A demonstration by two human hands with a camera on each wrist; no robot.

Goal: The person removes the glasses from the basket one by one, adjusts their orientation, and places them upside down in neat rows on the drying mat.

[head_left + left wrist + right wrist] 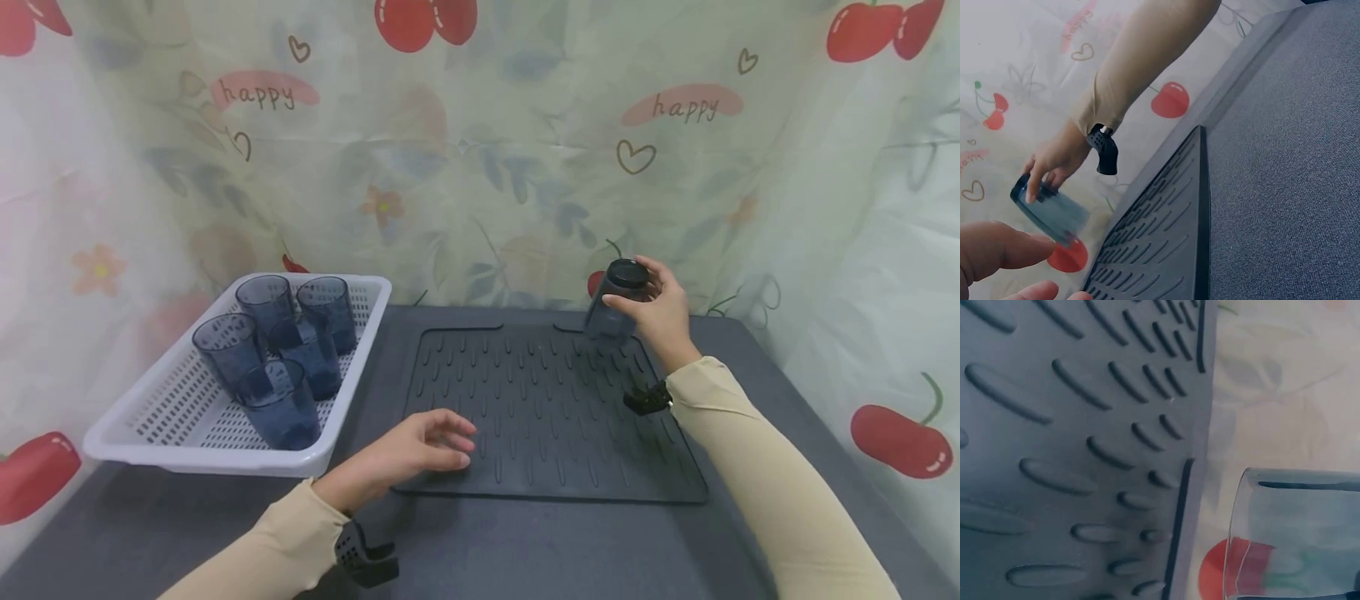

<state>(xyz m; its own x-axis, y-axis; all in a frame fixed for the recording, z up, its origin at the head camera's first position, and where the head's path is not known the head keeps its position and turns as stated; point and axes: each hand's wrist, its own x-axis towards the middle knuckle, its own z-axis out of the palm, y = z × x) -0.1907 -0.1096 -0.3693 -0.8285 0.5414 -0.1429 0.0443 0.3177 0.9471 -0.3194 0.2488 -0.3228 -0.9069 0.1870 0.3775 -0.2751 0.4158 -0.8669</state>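
My left hand [416, 450] hangs over the near left corner of the ridged mat [525, 417], its fingers loosely bent, the thumb apart from them. My right hand [657, 312], above the mat's far right corner, has thumb and fingers clamped on a translucent blue cup [611, 318] near its dark base; it tilts rim-down there. Left of the mat, a white basket [247, 461] holds five similar cups [281, 412].
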